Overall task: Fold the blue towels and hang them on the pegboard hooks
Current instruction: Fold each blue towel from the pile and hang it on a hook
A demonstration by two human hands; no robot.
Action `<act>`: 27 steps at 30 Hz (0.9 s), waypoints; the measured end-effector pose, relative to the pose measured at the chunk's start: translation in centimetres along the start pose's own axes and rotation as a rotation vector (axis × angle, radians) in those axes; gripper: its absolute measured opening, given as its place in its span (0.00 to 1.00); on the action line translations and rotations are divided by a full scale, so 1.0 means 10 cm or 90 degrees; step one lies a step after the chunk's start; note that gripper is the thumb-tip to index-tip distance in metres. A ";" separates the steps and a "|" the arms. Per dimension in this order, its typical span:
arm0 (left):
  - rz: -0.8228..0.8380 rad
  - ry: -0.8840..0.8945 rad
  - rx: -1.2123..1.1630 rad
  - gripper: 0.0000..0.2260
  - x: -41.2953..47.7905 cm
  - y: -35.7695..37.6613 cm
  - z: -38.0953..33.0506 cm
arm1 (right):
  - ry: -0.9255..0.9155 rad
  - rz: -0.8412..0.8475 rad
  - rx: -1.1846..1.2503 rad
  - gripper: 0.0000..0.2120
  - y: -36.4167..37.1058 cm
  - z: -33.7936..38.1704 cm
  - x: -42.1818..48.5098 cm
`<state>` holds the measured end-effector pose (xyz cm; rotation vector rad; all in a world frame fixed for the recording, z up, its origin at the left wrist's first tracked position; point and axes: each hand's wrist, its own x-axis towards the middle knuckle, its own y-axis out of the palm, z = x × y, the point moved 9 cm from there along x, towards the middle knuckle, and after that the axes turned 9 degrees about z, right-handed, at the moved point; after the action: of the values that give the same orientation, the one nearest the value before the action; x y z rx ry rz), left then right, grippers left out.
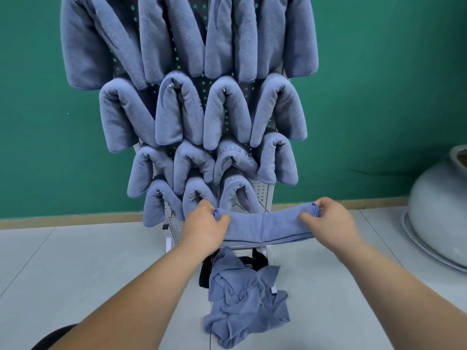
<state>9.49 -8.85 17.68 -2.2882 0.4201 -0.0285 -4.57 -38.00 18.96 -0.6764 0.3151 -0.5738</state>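
Blue microfibre, folded into a long narrow band, is stretched level between both hands in front of the pegboard's lowest row. The left hand (206,223) pinches one end of the folded towel (265,228), fingers curled tightly round the bunched corner. The right hand (328,218) grips the other end the same way, thumb on the near side. The band hangs clear of the floor, just in front of the foot of the pegboard (264,195).

Most of the board is already covered. Hung towels (174,109) sit draped over their hooks in four rows, each an upturned U. A bare patch of white perforated panel shows at the right of the bottom row, beside its third towel. Thin metal lines there may be a free hook, but they are too small to be sure of.

By the look of it, folding of this towel is done and hanging is the step in hand. The next move likely calls for lifting the band's middle over a free hook near that bare patch. Both ends would then drop evenly so the layers do not slide apart.

More work waits below: a crumpled pile of towels (242,299) lies on the grey tiled floor (75,261), partly over something black. A large pale ceramic jar (439,210) stands at the right, against the green wall (379,97).
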 end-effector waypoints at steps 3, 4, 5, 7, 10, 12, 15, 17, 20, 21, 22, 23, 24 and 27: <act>0.020 0.014 -0.077 0.09 -0.10 0.13 -0.19 | -0.013 -0.003 0.025 0.06 0.10 0.15 -0.16; 0.028 0.015 -0.108 0.09 -0.12 0.19 -0.23 | -0.020 0.003 0.041 0.06 0.16 0.19 -0.21; 0.041 0.010 -0.144 0.10 -0.13 0.25 -0.26 | -0.028 0.017 0.062 0.06 0.22 0.22 -0.26; 0.083 0.003 -0.252 0.10 -0.15 0.44 -0.29 | -0.042 0.057 0.116 0.08 0.37 0.26 -0.34; 0.122 -0.010 -0.403 0.11 -0.19 0.67 -0.34 | -0.026 0.125 0.216 0.14 0.52 0.26 -0.42; 0.114 -0.029 -0.463 0.10 -0.20 0.74 -0.34 | -0.005 0.163 0.286 0.16 0.55 0.24 -0.44; 0.127 -0.049 -0.504 0.13 -0.20 0.84 -0.32 | 0.028 0.174 0.337 0.16 0.52 0.18 -0.44; 0.145 -0.015 -0.504 0.16 -0.21 0.90 -0.39 | 0.050 0.169 0.331 0.17 0.50 0.11 -0.41; 0.143 0.043 -0.463 0.17 -0.24 0.95 -0.54 | 0.032 0.190 0.289 0.19 0.54 0.12 -0.39; 0.128 0.060 -0.432 0.16 -0.24 0.97 -0.59 | 0.024 0.189 0.285 0.18 0.56 0.13 -0.38; 0.119 0.073 -0.391 0.16 -0.25 0.99 -0.63 | 0.020 0.176 0.293 0.17 0.56 0.15 -0.38; 0.111 0.084 -0.366 0.18 -0.27 1.00 -0.67 | 0.020 0.156 0.309 0.15 0.55 0.16 -0.38; 0.105 0.091 -0.362 0.20 -0.27 1.01 -0.71 | 0.020 0.133 0.325 0.12 0.54 0.18 -0.38; 0.093 0.133 -0.385 0.20 -0.24 0.95 -0.87 | -0.016 0.040 0.302 0.05 0.43 0.18 -0.29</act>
<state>3.14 -20.34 17.08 -2.8516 0.7905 -0.0760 -4.35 -32.70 17.76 -0.2147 0.1652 -0.5534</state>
